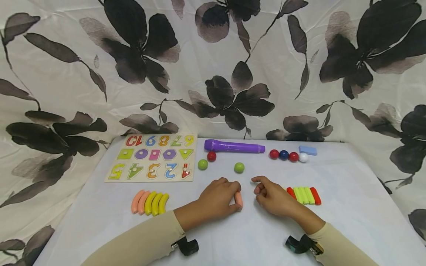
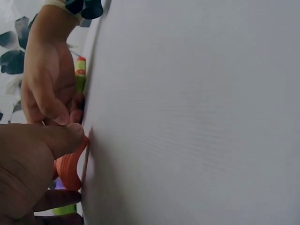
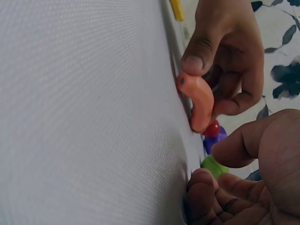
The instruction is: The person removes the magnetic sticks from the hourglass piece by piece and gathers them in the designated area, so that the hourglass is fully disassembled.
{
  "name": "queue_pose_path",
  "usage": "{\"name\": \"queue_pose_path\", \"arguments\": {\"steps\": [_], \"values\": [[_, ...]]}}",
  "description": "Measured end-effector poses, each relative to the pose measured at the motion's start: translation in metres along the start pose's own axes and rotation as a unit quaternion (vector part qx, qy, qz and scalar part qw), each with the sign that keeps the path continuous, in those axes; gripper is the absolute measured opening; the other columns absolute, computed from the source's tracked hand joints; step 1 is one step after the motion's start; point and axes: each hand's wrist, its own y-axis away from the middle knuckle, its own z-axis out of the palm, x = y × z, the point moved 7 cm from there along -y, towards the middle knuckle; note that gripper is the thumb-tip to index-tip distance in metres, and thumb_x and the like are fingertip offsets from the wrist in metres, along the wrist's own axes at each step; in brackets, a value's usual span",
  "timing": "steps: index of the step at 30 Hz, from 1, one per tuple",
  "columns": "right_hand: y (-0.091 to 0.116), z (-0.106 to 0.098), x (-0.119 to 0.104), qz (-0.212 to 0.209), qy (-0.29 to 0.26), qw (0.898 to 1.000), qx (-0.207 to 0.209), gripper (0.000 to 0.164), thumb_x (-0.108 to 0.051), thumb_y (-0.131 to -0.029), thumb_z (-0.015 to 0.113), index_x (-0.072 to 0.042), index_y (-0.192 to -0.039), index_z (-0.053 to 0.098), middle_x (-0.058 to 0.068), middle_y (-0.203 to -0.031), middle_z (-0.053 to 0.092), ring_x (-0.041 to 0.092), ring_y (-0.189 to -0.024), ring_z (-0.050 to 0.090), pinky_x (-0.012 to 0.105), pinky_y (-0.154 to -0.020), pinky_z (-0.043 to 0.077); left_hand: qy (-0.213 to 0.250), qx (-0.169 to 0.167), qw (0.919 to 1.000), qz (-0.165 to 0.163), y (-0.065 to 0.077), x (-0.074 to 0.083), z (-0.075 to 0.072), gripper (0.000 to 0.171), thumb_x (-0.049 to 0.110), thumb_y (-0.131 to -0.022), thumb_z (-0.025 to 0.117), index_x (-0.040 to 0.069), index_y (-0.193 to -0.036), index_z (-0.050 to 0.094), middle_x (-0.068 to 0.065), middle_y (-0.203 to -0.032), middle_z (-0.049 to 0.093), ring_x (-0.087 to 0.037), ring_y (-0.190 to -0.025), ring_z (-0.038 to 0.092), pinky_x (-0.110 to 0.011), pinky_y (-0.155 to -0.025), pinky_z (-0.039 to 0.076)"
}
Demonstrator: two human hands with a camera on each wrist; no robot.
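My left hand (image 1: 217, 197) pinches a curved salmon-pink piece (image 1: 238, 198) between thumb and fingers, low over the white table. In the right wrist view the curved piece (image 3: 201, 101) shows a small dark spot at its thumb end. Just right of it, my right hand (image 1: 274, 197) holds nothing; its index finger points toward the piece and the others are loosely curled. The left wrist view shows the right hand (image 2: 49, 86) close beyond the left thumb. More curved pieces, pink (image 1: 136, 201) and yellow (image 1: 154, 203), lie in a row left of my left hand.
A number-and-shape puzzle board (image 1: 151, 176) lies back left. Behind the hands are a purple tube (image 1: 234, 146), a red ball (image 1: 211, 156) and green balls (image 1: 239, 167). Farther right stand a row of balls (image 1: 284, 155), a blue block (image 1: 307, 150) and red and green sticks (image 1: 306, 195).
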Motion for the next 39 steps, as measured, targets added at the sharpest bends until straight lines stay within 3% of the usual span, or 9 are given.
{"name": "queue_pose_path", "arguments": {"steps": [3, 9, 18, 31, 39], "values": [[0.0, 0.0, 0.001, 0.001, -0.001, 1.0, -0.002, 0.045, -0.001, -0.093, 0.063, -0.004, -0.137, 0.053, -0.003, -0.097, 0.06, 0.015, -0.08, 0.056, 0.026, -0.072, 0.052, 0.002, 0.0, 1.0, -0.005, 0.005, -0.004, 0.001, 0.042, 0.044, -0.085, 0.081, 0.019, -0.112, 0.061, 0.006, -0.108, 0.069, -0.017, -0.108, 0.059, -0.034, -0.094, 0.049], [0.0, 0.001, 0.001, 0.003, 0.0, 1.0, -0.004, 0.043, -0.003, -0.094, 0.064, -0.004, -0.136, 0.054, -0.003, -0.097, 0.059, 0.015, -0.08, 0.056, 0.025, -0.072, 0.051, -0.001, -0.003, 1.0, 0.002, 0.01, -0.002, 0.0, 0.056, 0.046, -0.084, 0.082, 0.016, -0.127, 0.063, 0.002, -0.128, 0.065, -0.019, -0.12, 0.057, -0.037, -0.102, 0.046], [0.0, 0.001, 0.001, 0.005, 0.0, 1.0, -0.005, 0.042, -0.003, -0.094, 0.065, -0.004, -0.135, 0.056, -0.003, -0.096, 0.059, 0.016, -0.08, 0.055, 0.025, -0.071, 0.051, -0.009, -0.007, 0.9999, 0.011, 0.02, -0.006, -0.006, 0.051, 0.039, -0.087, 0.078, 0.015, -0.129, 0.064, 0.0, -0.129, 0.065, -0.021, -0.124, 0.055, -0.04, -0.106, 0.044], [0.002, -0.002, -0.002, 0.003, 0.011, 1.0, -0.008, 0.04, -0.003, -0.094, 0.064, -0.003, -0.133, 0.058, -0.003, -0.096, 0.058, 0.016, -0.08, 0.054, 0.025, -0.072, 0.05, 0.027, -0.067, 0.9973, -0.018, 0.069, -0.056, -0.022, 0.062, 0.032, -0.084, 0.078, 0.017, -0.141, 0.058, 0.001, -0.136, 0.061, -0.024, -0.132, 0.048, -0.048, -0.116, 0.033], [0.003, -0.001, 0.0, 0.001, 0.012, 1.0, -0.008, 0.039, -0.003, -0.094, 0.064, -0.003, -0.133, 0.058, -0.004, -0.096, 0.058, 0.016, -0.08, 0.054, 0.025, -0.071, 0.051, 0.039, -0.053, 0.9977, -0.017, 0.095, -0.082, -0.041, 0.067, 0.03, -0.079, 0.083, 0.016, -0.14, 0.06, 0.005, -0.133, 0.063, -0.022, -0.132, 0.049, -0.047, -0.115, 0.034]]}}
